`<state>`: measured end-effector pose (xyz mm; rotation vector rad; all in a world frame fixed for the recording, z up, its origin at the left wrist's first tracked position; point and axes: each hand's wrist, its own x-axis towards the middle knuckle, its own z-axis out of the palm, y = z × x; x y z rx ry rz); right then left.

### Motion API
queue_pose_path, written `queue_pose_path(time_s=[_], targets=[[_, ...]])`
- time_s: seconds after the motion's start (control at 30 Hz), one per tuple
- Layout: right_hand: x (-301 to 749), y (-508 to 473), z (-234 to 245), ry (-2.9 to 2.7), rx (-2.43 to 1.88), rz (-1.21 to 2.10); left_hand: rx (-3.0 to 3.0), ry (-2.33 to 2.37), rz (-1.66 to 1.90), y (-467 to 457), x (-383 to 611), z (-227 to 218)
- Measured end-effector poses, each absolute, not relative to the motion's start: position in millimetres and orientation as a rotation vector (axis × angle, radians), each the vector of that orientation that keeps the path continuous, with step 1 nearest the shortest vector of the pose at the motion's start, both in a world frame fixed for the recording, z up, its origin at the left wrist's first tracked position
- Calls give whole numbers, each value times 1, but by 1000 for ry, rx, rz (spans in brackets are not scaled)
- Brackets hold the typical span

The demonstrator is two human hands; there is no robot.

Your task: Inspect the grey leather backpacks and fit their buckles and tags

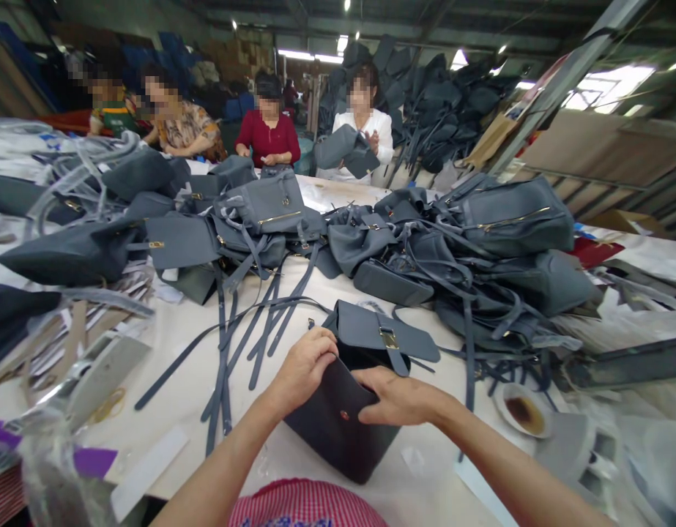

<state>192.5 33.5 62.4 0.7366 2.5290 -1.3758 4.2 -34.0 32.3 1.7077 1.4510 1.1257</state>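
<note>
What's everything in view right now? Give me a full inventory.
held bag: one, dark blue-grey, near table edge between both hands.
bag pile: many, blue-grey, across table middle.
loose straps: several, blue-grey, left of held bag.
cup: one, white, brown liquid inside, right of held bag.
table: one, white, foreground.
co-workers: four, seated at far side.
stacked bags: many, dark, background.
left hand: one, gripping held bag's top edge.
right hand: one, on held bag's front.
</note>
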Motion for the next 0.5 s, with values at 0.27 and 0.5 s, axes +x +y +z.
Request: queue_pose_path(time_s=[0.27, 0.5], targets=[[194, 23, 43, 2301, 794, -1933, 1156, 1510, 1049, -95, 20, -8], [192, 16, 42, 2359, 851, -1817, 1136, 1569, 1011, -110, 31, -19]])
